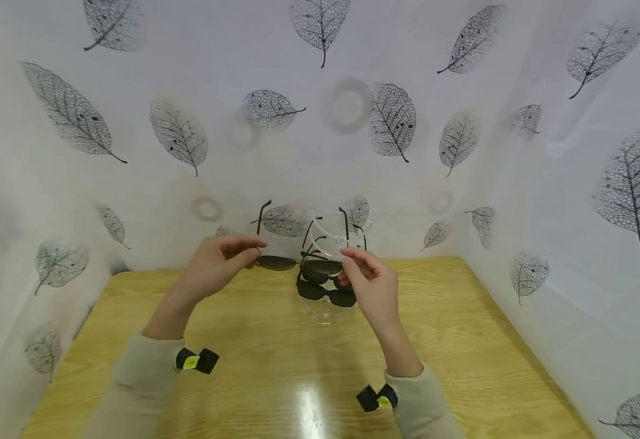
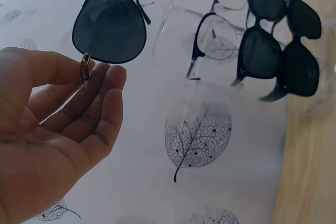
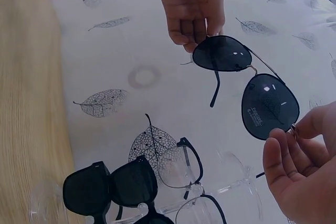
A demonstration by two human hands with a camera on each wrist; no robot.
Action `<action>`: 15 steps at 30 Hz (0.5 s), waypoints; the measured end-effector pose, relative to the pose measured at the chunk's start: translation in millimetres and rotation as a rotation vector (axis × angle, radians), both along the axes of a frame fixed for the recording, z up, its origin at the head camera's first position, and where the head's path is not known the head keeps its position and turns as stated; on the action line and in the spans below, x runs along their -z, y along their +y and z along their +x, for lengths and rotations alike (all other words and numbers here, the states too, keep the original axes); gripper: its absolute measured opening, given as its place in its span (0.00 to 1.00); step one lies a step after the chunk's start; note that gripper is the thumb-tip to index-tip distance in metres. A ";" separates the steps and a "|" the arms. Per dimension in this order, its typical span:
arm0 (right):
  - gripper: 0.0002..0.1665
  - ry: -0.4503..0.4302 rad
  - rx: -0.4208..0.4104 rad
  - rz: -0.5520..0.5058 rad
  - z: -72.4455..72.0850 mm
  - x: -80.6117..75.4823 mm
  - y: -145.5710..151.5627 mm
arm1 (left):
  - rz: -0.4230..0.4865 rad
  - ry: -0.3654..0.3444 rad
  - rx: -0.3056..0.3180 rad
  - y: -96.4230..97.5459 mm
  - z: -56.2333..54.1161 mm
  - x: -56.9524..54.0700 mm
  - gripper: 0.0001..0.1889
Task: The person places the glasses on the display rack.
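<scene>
A pair of aviator-style sunglasses (image 1: 277, 263) with dark lenses and thin metal rims is held up by both hands. My left hand (image 1: 218, 265) pinches it by the hinge at its left end. At the other end, my right hand (image 1: 376, 292) pinches the opposite hinge between thumb and fingers. Both temples stand unfolded, pointing away from me. Just behind and below, a clear display stand (image 1: 325, 319) bears thick black-framed sunglasses (image 1: 311, 290) and clear-lens glasses (image 3: 178, 166). The lenses of the held pair (image 3: 270, 106) touch no other glasses in the right wrist view.
The stand is near the back edge of a wood-grain table (image 1: 243, 353). A white curtain (image 1: 320, 152) printed with grey leaves hangs behind the table and along its sides. More dark sunglasses (image 2: 260, 53) sit on the stand's tiers.
</scene>
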State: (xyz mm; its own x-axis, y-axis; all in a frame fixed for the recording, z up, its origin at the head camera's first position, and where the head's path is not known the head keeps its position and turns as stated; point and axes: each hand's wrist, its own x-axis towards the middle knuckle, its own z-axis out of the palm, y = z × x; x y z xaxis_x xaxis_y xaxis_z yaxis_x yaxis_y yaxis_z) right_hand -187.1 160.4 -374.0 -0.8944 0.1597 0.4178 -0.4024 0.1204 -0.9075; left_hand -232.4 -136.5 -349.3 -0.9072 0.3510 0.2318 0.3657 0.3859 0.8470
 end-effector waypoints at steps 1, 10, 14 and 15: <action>0.10 0.004 0.006 -0.002 -0.2 -0.2 1.5 | 0.011 0.003 0.003 2.5 -1.4 -0.3 0.14; 0.10 0.004 0.039 -0.014 -0.1 -4.4 12.8 | 0.057 0.007 -0.002 21.2 -8.0 -1.1 0.15; 0.11 -0.001 0.055 -0.035 -2.3 -5.1 17.9 | 0.070 0.013 -0.018 30.3 -10.5 -2.1 0.15; 0.11 0.002 0.059 -0.041 -3.0 -4.9 19.2 | 0.074 0.007 -0.022 32.5 -11.1 -2.7 0.15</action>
